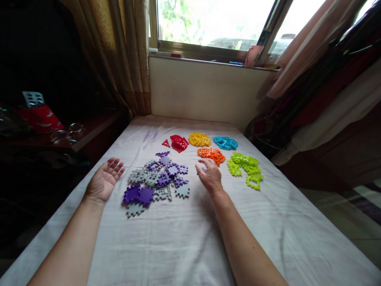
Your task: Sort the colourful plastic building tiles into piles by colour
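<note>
My left hand (106,178) is open, palm up, just left of a mixed pile of interlocking plastic tiles. In that pile, purple tiles (146,196) and grey tiles (135,209) overlap, some solid and some with window-like cutouts. To the pile's right, my right hand (210,174) has its fingers curled, with a bit of a purple tile (204,169) showing between thumb and fingers. Most of that tile is hidden by the hand. Just beyond the right hand lies a heap of orange tiles (212,154).
Separate heaps of red tiles (179,143), yellow tiles (199,139), blue tiles (225,142) and lime-green tiles (244,161) lie farther back and right on the white sheet (166,250). A dark side table (92,133) with a red container (41,119) stands left; clothes hang right.
</note>
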Motion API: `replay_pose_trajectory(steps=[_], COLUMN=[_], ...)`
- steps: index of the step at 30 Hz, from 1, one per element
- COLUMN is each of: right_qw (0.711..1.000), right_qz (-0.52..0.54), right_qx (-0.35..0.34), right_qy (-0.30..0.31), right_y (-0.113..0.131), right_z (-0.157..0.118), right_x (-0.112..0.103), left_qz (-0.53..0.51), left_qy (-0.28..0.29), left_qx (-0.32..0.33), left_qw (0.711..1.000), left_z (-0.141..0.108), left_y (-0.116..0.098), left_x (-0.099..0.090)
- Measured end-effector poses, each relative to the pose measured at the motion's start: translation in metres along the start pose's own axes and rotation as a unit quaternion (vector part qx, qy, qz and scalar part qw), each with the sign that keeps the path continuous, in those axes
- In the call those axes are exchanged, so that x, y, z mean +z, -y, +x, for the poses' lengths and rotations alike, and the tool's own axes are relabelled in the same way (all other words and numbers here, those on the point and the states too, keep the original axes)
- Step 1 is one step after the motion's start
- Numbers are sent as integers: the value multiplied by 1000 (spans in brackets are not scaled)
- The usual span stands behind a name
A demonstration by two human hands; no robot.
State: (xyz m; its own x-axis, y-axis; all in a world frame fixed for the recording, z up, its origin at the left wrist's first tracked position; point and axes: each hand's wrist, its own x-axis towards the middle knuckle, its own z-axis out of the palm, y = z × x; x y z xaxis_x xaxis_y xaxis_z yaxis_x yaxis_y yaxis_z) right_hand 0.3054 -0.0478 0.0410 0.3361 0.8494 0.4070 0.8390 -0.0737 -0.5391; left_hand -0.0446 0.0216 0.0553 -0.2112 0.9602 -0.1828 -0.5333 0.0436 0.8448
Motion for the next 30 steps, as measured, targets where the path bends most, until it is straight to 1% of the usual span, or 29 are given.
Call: replay_pose_trajectory(steps=[2, 5, 8, 11, 13, 16, 20, 23, 25, 27, 28, 30], right_qw=[998, 990, 984, 983, 984, 986, 981, 967, 958, 953, 954, 962], right_qz=[-2, -35, -59, -54, -34, -6, 3, -30, -56, -86, -100, -125], right_qx=[-42, -70, -83, -83, -72, -31, 78, 139, 151, 144, 136, 111], right_qy=[48, 116, 149, 157, 158, 162, 179, 210, 235, 251, 248, 215], right_y=[24, 53, 66, 67, 63, 46, 2, -28, -40, -44, -43, -37], right_z=[-1, -9, -17, -18, -13, 4, 26, 31, 29, 27, 26, 26], right_x=[9, 20, 27, 28, 23, 5, -28, -42, -44, -43, -43, -40], left_qz=[-37, -50, -49, -53, -54, -56, -68, -70, -69, -68, -67, -64], left_qy=[-12, -15, -14, -20, -25, -32, -43, -51, -54, -54, -53, -48], left_qx=[-26, -39, -44, -44, -46, -48, -51, -51, -51, -50, -50, -47], left_qw=[999, 998, 998, 997, 997, 997, 995, 995, 995, 995, 995, 996], left_z=[0, 2, 4, 4, 4, 3, 1, -1, -2, -2, -1, 0], left_y=[-5, -7, -6, -6, -6, -7, -8, -9, -9, -9, -8, -7], left_x=[-1, -3, -3, -3, -2, -1, 2, 5, 5, 5, 5, 4])
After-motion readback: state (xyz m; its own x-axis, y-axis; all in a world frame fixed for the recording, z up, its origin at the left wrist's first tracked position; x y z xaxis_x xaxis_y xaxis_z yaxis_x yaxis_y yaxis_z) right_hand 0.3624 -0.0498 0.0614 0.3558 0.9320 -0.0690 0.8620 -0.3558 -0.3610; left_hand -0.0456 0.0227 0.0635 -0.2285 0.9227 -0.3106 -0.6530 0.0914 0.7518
